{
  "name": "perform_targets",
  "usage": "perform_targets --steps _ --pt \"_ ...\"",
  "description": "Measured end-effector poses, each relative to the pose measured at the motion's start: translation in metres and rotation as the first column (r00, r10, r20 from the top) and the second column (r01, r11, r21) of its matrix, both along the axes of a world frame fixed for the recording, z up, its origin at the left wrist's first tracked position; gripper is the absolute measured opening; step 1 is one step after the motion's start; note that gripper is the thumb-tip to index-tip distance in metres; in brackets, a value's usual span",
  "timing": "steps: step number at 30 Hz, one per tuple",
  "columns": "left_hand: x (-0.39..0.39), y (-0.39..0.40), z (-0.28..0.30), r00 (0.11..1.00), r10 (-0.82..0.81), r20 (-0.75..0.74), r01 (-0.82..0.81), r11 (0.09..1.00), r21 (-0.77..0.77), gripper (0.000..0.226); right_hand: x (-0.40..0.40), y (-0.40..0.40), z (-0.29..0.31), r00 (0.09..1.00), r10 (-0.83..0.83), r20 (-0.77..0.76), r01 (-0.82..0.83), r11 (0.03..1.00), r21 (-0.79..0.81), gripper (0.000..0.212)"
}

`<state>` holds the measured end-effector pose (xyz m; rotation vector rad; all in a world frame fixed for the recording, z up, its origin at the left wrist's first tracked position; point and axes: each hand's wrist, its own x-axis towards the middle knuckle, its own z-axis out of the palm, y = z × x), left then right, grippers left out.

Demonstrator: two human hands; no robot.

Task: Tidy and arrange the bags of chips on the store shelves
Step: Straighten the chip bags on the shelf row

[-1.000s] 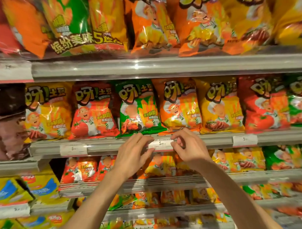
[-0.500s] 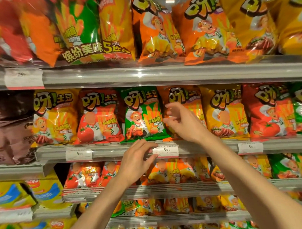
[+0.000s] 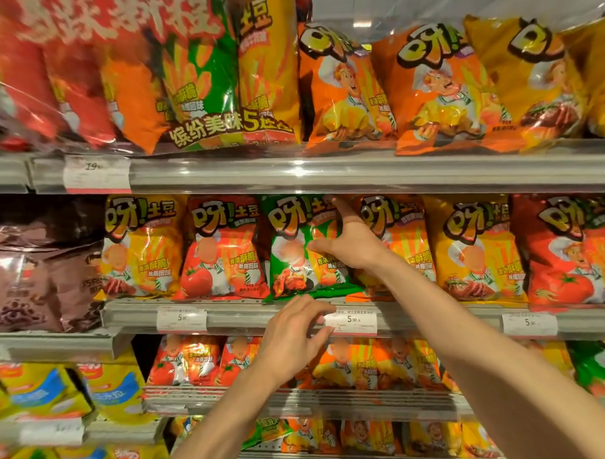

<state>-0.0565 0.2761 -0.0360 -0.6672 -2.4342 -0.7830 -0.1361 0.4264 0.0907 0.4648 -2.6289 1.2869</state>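
On the middle shelf stands a row of chip bags: yellow [image 3: 140,245], red [image 3: 223,247], green [image 3: 291,250], orange [image 3: 406,239], yellow [image 3: 473,247] and red [image 3: 566,251]. My right hand [image 3: 353,241] is raised to the seam between the green and orange bags. Its thumb presses the green bag's front and its fingers reach behind that bag's right edge. Lower down, my left hand [image 3: 291,336] is at the shelf rail [image 3: 249,315], with fingers and thumb pinching the left end of a white price label [image 3: 354,322].
Bigger orange and yellow bags [image 3: 344,90] and a multipack [image 3: 220,88] fill the top shelf. Brown bags [image 3: 38,273] stand at the left, with yellow-blue bags [image 3: 104,390] below them. More small chip bags [image 3: 360,364] line the lower shelves. Other price labels [image 3: 182,319] sit on the rail.
My right hand left the price label and rose to the green bag's right edge. My left hand stayed at the label. The view tilted upward and closer to the shelves.
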Motion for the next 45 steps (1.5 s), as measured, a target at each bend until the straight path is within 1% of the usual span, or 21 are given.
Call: perform_targets --steps 2,5,7,13,19,22,24,26,27,28,31,33,34,35,38,40,42,43,45 --pt "-0.001 -0.001 0.000 1.000 -0.011 -0.003 0.011 1.000 0.001 0.026 0.004 -0.001 0.000 0.998 -0.013 -0.056 0.012 1.000 -0.018 0.097" --pt "-0.002 -0.002 0.000 1.000 -0.016 -0.002 0.016 1.000 0.003 0.027 0.008 -0.002 -0.002 0.991 -0.067 -0.119 0.065 0.998 -0.024 0.088" --pt "-0.002 -0.002 0.000 1.000 -0.013 0.002 0.013 1.000 0.003 0.026 0.011 -0.002 -0.005 0.986 -0.121 -0.112 0.119 0.993 -0.026 0.081" --pt "-0.003 -0.003 0.000 1.000 -0.006 0.021 0.006 1.000 -0.002 0.027 0.013 -0.002 -0.010 0.981 -0.172 -0.089 0.175 0.984 0.022 0.075" --pt "-0.001 -0.003 0.001 0.999 -0.009 0.042 0.009 1.000 0.007 0.028 0.011 -0.007 -0.015 0.977 -0.190 -0.097 0.195 0.980 0.050 0.079" --pt "0.000 -0.003 0.001 0.999 -0.009 0.039 0.008 1.000 0.014 0.027 0.013 -0.009 -0.013 0.977 -0.196 -0.087 0.202 0.977 0.070 0.073" --pt "0.000 -0.003 0.000 0.999 -0.015 0.036 0.014 1.000 0.015 0.028 0.016 -0.007 -0.009 0.980 -0.181 -0.085 0.187 0.980 0.068 0.079" --pt "0.000 -0.003 0.000 0.999 -0.017 0.027 0.017 1.000 0.000 0.028 0.022 -0.001 -0.005 0.982 -0.157 -0.108 0.160 0.987 0.020 0.091" --pt "0.000 -0.003 -0.001 1.000 -0.014 0.021 0.014 1.000 -0.010 0.028 0.024 0.005 -0.005 0.979 -0.157 -0.132 0.158 0.987 0.001 0.091" --pt "0.000 -0.003 -0.002 1.000 -0.012 0.011 0.012 1.000 -0.017 0.028 0.027 0.013 -0.004 0.972 -0.170 -0.165 0.174 0.985 0.010 0.087" --pt "0.002 -0.004 -0.006 1.000 -0.003 -0.026 0.002 1.000 -0.030 0.027 0.039 0.046 -0.005 0.915 -0.232 -0.329 0.275 0.957 0.091 0.059" --pt "0.004 -0.001 -0.007 0.998 0.015 -0.061 -0.018 0.999 -0.051 0.027 0.047 0.073 -0.010 0.873 -0.267 -0.407 0.349 0.927 0.141 0.051" --pt "0.004 0.001 -0.007 0.997 0.029 -0.078 -0.034 0.997 -0.066 0.027 0.049 0.085 -0.014 0.866 -0.282 -0.413 0.381 0.908 0.177 0.050" --pt "0.004 0.004 -0.006 0.995 0.041 -0.093 -0.049 0.996 -0.078 0.026 0.051 0.096 -0.019 0.867 -0.294 -0.402 0.403 0.889 0.217 0.050" --pt "0.001 0.016 -0.002 0.990 0.056 -0.132 -0.070 0.992 -0.103 0.024 0.054 0.115 -0.027 0.899 -0.335 -0.280 0.413 0.862 0.293 0.060" --pt "0.000 0.020 0.000 0.989 0.060 -0.136 -0.074 0.992 -0.100 0.025 0.053 0.117 -0.027 0.922 -0.339 -0.185 0.381 0.875 0.299 0.069" --pt "-0.002 0.020 0.000 0.991 0.064 -0.121 -0.073 0.995 -0.075 0.025 0.049 0.114 -0.025 0.932 -0.346 -0.113 0.363 0.895 0.259 0.074" --pt "-0.003 0.018 -0.001 0.992 0.060 -0.109 -0.068 0.995 -0.067 0.025 0.048 0.111 -0.025 0.931 -0.350 -0.106 0.366 0.899 0.241 0.075" --pt "-0.004 0.015 -0.001 0.995 0.045 -0.087 -0.051 0.997 -0.063 0.025 0.049 0.106 -0.026 0.924 -0.353 -0.148 0.379 0.897 0.226 0.075"
